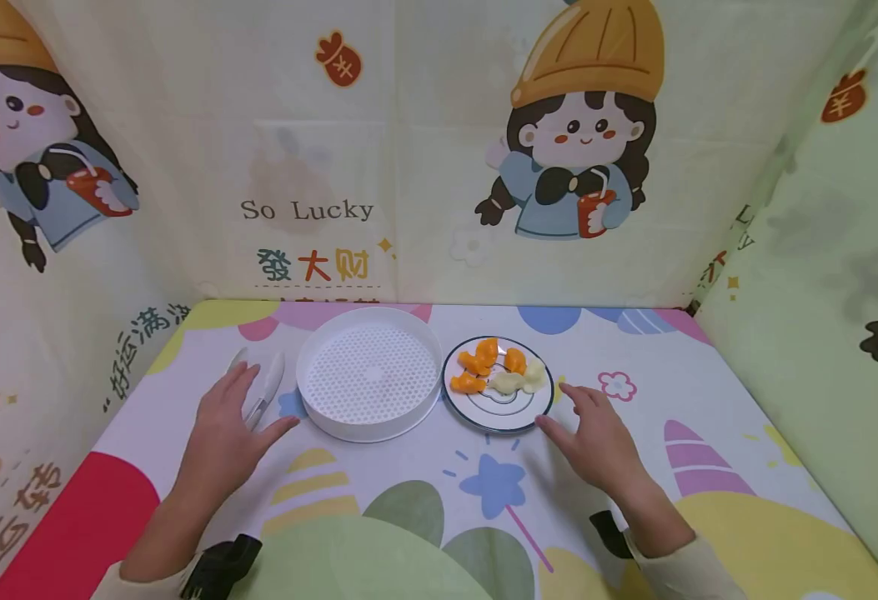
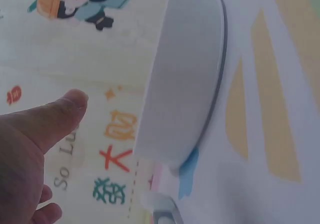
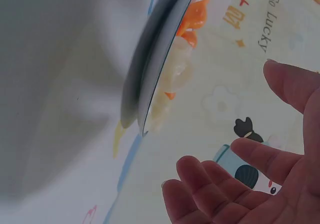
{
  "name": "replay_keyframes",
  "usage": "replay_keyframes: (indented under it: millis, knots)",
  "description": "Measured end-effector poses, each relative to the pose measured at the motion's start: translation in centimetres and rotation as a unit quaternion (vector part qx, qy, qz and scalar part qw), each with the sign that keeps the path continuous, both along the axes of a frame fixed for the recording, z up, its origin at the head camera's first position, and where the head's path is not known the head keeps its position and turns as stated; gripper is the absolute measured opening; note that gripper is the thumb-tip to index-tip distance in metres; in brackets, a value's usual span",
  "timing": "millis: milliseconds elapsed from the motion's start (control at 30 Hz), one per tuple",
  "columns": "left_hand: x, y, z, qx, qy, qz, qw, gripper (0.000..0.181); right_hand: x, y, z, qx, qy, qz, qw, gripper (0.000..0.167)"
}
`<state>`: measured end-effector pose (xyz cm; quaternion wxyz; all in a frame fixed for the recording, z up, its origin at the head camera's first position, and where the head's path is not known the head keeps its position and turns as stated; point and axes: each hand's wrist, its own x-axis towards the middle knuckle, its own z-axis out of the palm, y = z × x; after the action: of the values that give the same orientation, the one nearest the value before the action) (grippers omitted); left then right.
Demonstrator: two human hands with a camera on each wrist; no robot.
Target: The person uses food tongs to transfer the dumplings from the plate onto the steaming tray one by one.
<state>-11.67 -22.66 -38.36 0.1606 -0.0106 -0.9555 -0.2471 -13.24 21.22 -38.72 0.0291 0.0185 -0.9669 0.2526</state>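
Above a pair of white-and-grey tongs [image 1: 264,392] hovers the left hand [image 1: 223,433], fingers relaxed and thumb spread; whether it touches them is unclear. Beside it stands a round white steamer tray [image 1: 369,375] with a perforated bottom, seen from its side wall [image 2: 185,73] in the left wrist view. A white plate [image 1: 502,412] with a dark rim holds several orange pieces [image 1: 487,350] and pale dumpling-like pieces [image 1: 508,382]. Just right of the plate, the right hand [image 1: 596,433] is held with loosely bent, spread fingers and nothing in them; the right wrist view shows its palm [image 3: 250,184].
A patterned cloth [image 1: 408,467] covers the table. Behind it and at both sides hang printed curtains [image 1: 439,150] with cartoon figures and lettering. The steamer tray and the plate stand close side by side near the middle.
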Motion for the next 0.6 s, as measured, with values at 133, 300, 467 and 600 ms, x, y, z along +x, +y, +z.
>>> replay_keyframes:
  millis: [133,300,467,600]
  knots:
    - [-0.2,-1.7,-0.4,0.014,-0.034,0.022,0.9991,0.093,-0.4,0.1,-0.1,-0.003,0.006,-0.008,0.9999,0.065]
    - [-0.8,-3.7,-1.4,0.021,-0.075,0.044,0.996,0.097,-1.3,0.1,-0.6,-0.003,-0.003,-0.014,0.9999,0.064]
    - [-0.9,-5.0,-2.4,0.028,-0.102,0.054,0.9929,0.099,-2.3,0.2,-1.3,-0.018,-0.033,-0.013,0.9992,0.065]
    - [-0.9,-5.5,-2.9,0.036,-0.134,0.062,0.9884,0.103,-3.0,0.2,-1.9,-0.027,-0.062,-0.012,0.9976,0.067]
